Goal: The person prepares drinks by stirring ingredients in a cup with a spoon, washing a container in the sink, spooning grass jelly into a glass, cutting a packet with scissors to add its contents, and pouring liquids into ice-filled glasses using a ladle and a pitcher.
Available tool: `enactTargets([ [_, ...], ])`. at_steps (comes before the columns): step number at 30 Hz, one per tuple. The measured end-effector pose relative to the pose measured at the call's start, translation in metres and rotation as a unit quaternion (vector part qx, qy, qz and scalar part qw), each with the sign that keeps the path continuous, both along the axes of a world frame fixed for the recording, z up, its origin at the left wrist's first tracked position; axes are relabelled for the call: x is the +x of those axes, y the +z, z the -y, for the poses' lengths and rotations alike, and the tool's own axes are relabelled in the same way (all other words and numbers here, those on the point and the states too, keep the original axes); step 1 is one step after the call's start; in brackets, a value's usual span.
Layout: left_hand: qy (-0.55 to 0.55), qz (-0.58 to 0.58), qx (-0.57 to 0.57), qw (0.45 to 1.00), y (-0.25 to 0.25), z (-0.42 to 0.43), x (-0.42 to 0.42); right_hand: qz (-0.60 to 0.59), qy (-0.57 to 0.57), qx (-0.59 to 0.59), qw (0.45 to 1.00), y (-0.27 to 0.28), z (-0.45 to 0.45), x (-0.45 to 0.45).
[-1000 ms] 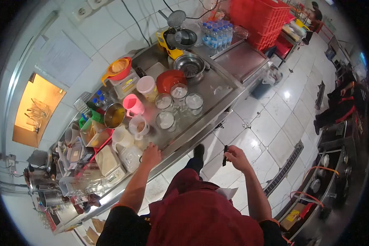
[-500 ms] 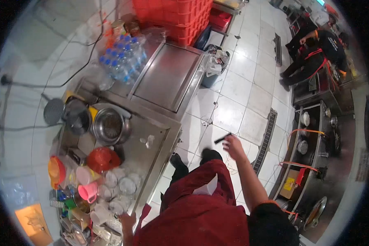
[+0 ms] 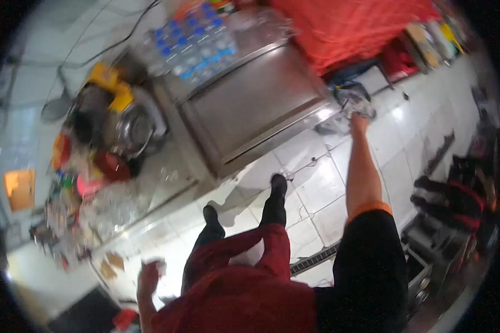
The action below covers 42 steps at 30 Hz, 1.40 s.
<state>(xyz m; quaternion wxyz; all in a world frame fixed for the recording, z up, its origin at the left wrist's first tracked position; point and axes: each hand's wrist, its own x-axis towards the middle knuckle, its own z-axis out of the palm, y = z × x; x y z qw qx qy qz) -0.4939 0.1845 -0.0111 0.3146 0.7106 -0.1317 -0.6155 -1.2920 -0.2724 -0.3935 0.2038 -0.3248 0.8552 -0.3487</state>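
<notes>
My right hand (image 3: 360, 119) reaches far out to the bin with a crumpled plastic bag (image 3: 354, 100) at the counter's end. Its fingers are blurred against the bag, and whether they hold anything is hidden. My left hand (image 3: 149, 276) hangs low over the floor at my left side. Motion smears its fingers, and a pale patch shows beside them that I cannot make out.
A steel counter (image 3: 255, 100) runs along the left, carrying a pack of water bottles (image 3: 197, 44), a metal bowl (image 3: 134, 130) and piled cups. Red crates (image 3: 355, 33) stand behind. Another person (image 3: 455, 200) is at the right, blurred. A floor drain (image 3: 315, 260) crosses the tiles.
My right arm has stretched forward to the bin; the small black object it held no longer shows. My left hand has moved from the counter's edge to above the floor. The view has turned.
</notes>
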Motion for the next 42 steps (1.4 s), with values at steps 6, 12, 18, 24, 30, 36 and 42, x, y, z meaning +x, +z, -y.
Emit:
enactTargets([
  [6,-0.048,-0.074,-0.195,0.977,0.041,0.096,-0.085,0.296,0.248,0.038,0.922,0.105,-0.140,0.143],
  [12,0.300,-0.362,-0.333,0.817,0.045,0.035,-0.089,0.385,0.498,0.324,0.706,0.043,-0.388,0.267],
  [18,0.208,-0.456,-0.469,0.727,0.020,-0.093,-0.016,0.367,0.607,0.403,0.578,0.081,-0.460,0.391],
  [24,-0.103,0.051,0.041,0.993,-0.187,-0.375,-0.006,0.294,0.659,0.411,0.557,0.094,-0.502,0.481],
  [30,0.138,-0.023,0.275,0.951,-0.231,-0.596,-0.009,0.118,0.631,0.440,0.627,0.203,-0.490,0.570],
  [36,0.197,-0.006,0.279,0.940,-0.223,-0.596,0.077,0.127,0.668,0.478,0.556,0.259,-0.462,0.631],
  [42,0.178,0.106,0.128,0.970,-0.215,-0.415,0.217,0.241,0.628,0.452,0.586,0.304,-0.357,0.699],
])
